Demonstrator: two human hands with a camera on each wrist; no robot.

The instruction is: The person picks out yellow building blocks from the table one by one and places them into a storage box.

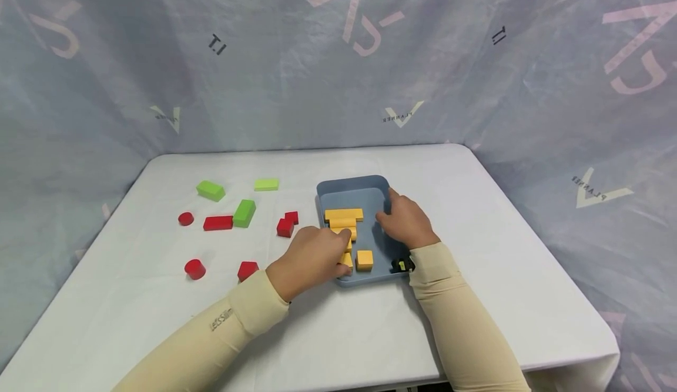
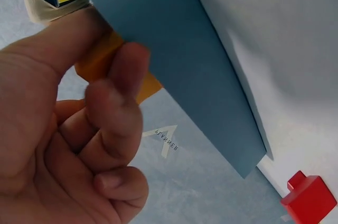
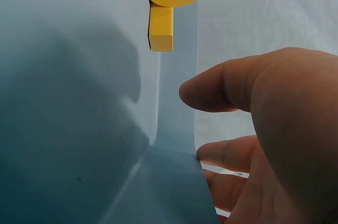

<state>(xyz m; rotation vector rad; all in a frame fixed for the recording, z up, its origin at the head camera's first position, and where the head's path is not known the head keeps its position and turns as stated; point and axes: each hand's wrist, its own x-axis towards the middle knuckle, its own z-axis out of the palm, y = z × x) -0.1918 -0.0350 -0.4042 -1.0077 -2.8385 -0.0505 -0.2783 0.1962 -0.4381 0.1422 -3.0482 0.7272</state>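
Observation:
A blue-grey tray (image 1: 353, 184) holds several yellow blocks (image 1: 344, 214), mostly gathered along its left side. My left hand (image 1: 312, 257) reaches over the left wall and pinches a yellow block (image 2: 150, 89) between thumb and bent fingers; much of that block is hidden. Just right of those fingers sits a yellow cube (image 1: 364, 260). At the tray's right wall, my right hand (image 1: 406, 221) straddles the rim. Its fingers touch the outside, while the thumb (image 3: 211, 89) extends inside, apart from the wall.
Several red blocks (image 1: 218, 223) and green blocks (image 1: 244, 213) lie scattered on the white table (image 1: 502, 274), left of the tray. A red cube (image 1: 285, 227) is close to the tray's left wall. Grey printed cloth (image 1: 296, 86) hangs behind the table.

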